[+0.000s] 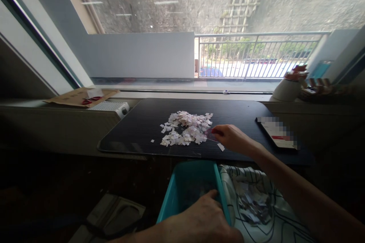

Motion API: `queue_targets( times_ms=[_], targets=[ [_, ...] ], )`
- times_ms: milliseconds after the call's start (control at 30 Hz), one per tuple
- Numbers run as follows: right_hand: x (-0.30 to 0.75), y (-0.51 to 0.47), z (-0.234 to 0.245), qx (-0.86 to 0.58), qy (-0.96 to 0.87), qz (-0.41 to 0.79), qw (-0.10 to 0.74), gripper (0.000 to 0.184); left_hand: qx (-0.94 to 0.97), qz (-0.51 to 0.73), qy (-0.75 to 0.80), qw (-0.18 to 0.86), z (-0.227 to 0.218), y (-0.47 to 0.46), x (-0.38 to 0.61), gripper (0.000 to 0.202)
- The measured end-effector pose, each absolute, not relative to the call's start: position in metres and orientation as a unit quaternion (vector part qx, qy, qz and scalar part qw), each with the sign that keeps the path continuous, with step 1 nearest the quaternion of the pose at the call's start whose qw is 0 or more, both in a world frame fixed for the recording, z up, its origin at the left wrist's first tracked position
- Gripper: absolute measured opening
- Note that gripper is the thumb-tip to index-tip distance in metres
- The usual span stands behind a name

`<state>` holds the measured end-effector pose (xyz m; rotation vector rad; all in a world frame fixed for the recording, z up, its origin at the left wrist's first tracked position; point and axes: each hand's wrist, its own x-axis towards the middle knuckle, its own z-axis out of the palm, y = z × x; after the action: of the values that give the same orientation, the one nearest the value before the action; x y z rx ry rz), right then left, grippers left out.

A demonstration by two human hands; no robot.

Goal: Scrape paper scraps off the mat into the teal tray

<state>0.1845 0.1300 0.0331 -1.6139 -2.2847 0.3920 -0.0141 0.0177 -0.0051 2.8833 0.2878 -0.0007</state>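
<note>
A heap of small white paper pieces (185,136) lies on the dark table, with a few loose bits around it. My right hand (232,138) reaches in from the right with closed fingers. It pinches a thin, see-through plastic piece (209,134) with a reddish tint, whose edge touches the heap; its exact kind is unclear. Below the table's front edge is a teal plastic bin (171,193), its inside dim, with some scraps at the bottom. My left hand (201,214) grips the bin's right wall, one finger pointing over the inside.
A phone-like flat device (281,134) rests on the right of the table (131,125). Beside the bin, patterned cloth (228,182) holds paper strips (253,201). A white vase (283,89) and a cardboard sheet (68,98) sit by the window. A radiator (111,107) stands left.
</note>
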Motion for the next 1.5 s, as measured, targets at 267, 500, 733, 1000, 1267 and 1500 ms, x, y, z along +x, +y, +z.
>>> queue_targets(
  times_ms=[267,500,733,1000,1267,1500],
  targets=[
    [0.192,0.126,0.033,-0.581,-0.789,0.131,0.154,0.028,0.987,0.018,0.1,0.121,-0.003,0.017,-0.015,0.008],
    [0.199,0.12,0.035,-0.573,-0.795,0.134,0.151,0.028,0.988,0.006,0.099,0.117,0.002,0.018,-0.012,0.011],
    [0.241,0.093,0.025,-0.543,-0.808,0.149,0.176,0.03,0.968,0.008,0.142,0.206,0.019,0.028,-0.013,0.018],
    [0.257,0.074,0.034,-0.547,-0.788,0.209,0.191,0.029,0.957,0.022,0.165,0.239,0.026,0.039,-0.01,0.027],
    [0.261,0.085,0.018,-0.519,-0.793,0.265,0.177,0.029,0.944,0.04,0.187,0.269,0.021,0.037,-0.015,0.029],
    [0.271,0.08,0.02,-0.559,-0.766,0.244,0.203,0.034,0.941,0.049,0.185,0.28,0.019,0.035,-0.011,0.027]
  ],
)
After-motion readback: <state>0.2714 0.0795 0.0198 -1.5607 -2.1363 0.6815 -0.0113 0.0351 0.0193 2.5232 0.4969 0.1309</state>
